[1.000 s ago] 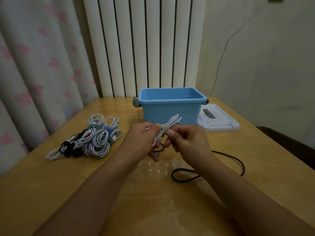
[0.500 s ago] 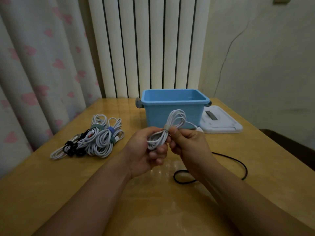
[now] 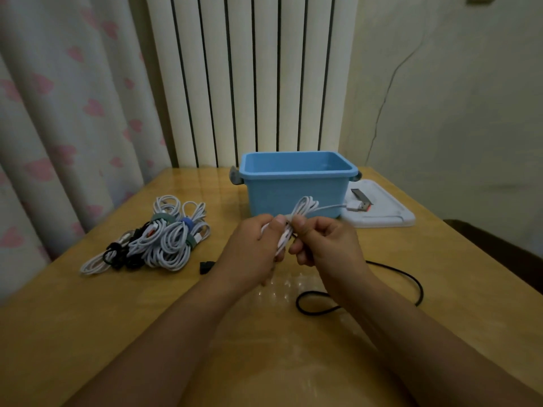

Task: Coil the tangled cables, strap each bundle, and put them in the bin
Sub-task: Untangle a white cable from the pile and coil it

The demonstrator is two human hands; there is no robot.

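Observation:
Both hands hold one coiled white cable (image 3: 305,207) above the table, just in front of the blue bin (image 3: 296,186). My left hand (image 3: 252,251) grips the lower part of the coil. My right hand (image 3: 323,245) pinches the coil's middle, where the strap is hidden under my fingers. The cable's USB plug (image 3: 360,206) sticks out to the right. The bin is open and looks empty. A pile of strapped white and black bundles (image 3: 155,239) lies at the left. A loose black cable (image 3: 408,283) curves across the table under my right forearm.
The bin's white lid (image 3: 382,212) lies flat to the right of the bin. A small black strap (image 3: 205,265) lies left of my left wrist. A radiator and curtain stand behind the wooden table (image 3: 88,333); a dark chair is at the right edge.
The coil has turned in my hands, and its USB plug now points out to the right. My left thumb has come up beside my right fingers at the coil's middle.

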